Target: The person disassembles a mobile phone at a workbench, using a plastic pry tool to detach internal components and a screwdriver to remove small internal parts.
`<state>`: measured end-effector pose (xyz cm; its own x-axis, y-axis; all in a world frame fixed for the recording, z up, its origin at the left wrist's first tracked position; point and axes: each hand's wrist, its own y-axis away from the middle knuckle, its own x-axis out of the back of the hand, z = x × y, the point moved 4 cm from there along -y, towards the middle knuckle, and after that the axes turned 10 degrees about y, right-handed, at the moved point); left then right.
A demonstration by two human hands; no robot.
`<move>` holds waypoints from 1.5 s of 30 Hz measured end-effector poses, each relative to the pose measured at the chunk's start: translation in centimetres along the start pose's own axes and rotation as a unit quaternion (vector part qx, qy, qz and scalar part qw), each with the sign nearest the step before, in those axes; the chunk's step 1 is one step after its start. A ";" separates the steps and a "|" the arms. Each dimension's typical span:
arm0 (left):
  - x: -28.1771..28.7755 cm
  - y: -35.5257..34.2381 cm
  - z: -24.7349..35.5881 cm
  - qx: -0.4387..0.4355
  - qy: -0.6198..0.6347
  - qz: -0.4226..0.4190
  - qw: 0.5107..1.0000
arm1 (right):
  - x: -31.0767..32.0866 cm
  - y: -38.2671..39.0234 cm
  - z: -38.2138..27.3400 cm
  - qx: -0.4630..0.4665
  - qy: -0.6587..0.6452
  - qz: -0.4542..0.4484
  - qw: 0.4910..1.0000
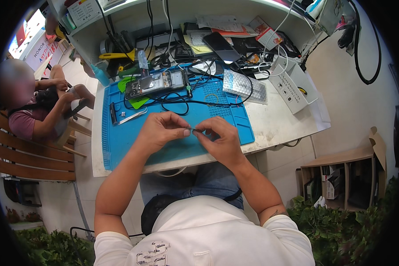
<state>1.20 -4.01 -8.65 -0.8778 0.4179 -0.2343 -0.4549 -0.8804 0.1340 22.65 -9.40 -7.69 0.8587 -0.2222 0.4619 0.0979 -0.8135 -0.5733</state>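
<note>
Between the fingertips of both hands is a small, dark, thin part point(193, 129), too small to name. My left hand point(163, 128) pinches its left end, thumb against forefinger. My right hand point(218, 136) pinches the other end the same way. Both hands are above the front of a blue repair mat point(164, 149). Beyond them lies an opened phone point(156, 83) with its inner parts showing, a black cable in front of it. Metal tweezers point(133, 116) and a small black tool point(114, 113) lie on the mat to the left of my left hand.
A bubble-wrap pouch point(244, 87) and an open white box point(292, 91) are on the right. Behind the mat, a dark phone point(221, 47) rests among papers and cables. A blue bottle point(100, 75) stands at the back left. Another person point(40, 102) sits left of the table.
</note>
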 end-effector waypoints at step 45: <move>0.8 -0.4 -1.2 0.066 0.049 -0.048 0.995 | 0.6 0.6 0.4 -0.044 -0.019 -0.061 0.997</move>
<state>0.88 -3.64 -10.02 -0.8135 0.4688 -0.3442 -0.5573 -0.7976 0.2309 23.40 -9.80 -8.07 0.8618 -0.1003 0.4973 0.1586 -0.8778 -0.4520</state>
